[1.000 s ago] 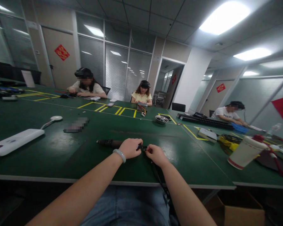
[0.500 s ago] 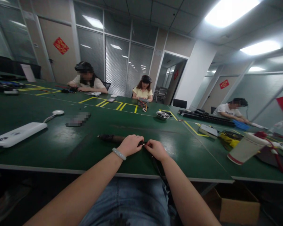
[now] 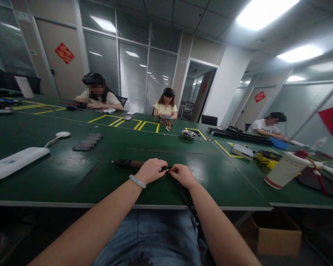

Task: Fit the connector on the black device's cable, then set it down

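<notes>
A long dark tool shaped like an electric screwdriver [image 3: 127, 163] lies on the green table, its narrow tip pointing left. My left hand [image 3: 152, 170], with a pale bangle at the wrist, is closed over its right end, where a small black part shows by the fingertips. Close beside it, my right hand [image 3: 183, 175] pinches the end of a thin black cable [image 3: 182, 192]. A tiny light-coloured piece shows between the two hands' fingertips; its kind is too small to tell. From my right hand the cable hangs over the table's front edge towards my lap.
A white power strip [image 3: 19, 161] and a phone-like slab [image 3: 88, 143] lie left. Ahead stands a metal bowl [image 3: 189, 135]; right are a white box [image 3: 242, 151] and a paper cup [image 3: 285, 170]. Three people sit across the table [image 3: 144, 142]. An open carton [image 3: 279, 240] stands below.
The view has shifted slightly, so the table things sit a little further left. Both hands keep nearly the same pose, fingertips close together.
</notes>
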The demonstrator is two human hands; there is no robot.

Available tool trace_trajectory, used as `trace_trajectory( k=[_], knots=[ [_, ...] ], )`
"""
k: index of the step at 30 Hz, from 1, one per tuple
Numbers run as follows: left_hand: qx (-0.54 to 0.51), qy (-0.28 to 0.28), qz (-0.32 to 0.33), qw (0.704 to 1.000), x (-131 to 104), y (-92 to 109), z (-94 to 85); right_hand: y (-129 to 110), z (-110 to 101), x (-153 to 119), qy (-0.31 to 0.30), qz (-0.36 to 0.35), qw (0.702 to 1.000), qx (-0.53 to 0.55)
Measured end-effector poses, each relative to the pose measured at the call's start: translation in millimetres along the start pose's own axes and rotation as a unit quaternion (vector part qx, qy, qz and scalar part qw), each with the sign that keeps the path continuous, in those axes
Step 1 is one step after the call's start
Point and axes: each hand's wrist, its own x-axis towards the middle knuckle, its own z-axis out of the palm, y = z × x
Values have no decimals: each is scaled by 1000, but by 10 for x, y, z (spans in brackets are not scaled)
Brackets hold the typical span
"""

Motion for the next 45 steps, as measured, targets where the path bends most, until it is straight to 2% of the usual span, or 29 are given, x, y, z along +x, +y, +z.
trace_trajectory(
  k=[18,28,42,45],
  knots=[
    [2,32,14,999,-10,-51,50,2,-3,-6,-8,8,1000,15],
    [-16,12,97,995,44,20,56,23,-5,3,-14,4,1000,8],
    [1,-1,78,997,68,-71,169,16,7,19,-30,22,999,26],
    [4,-2,75,997,68,-80,166,-57,-34,24,7,27,999,17]
  ],
)
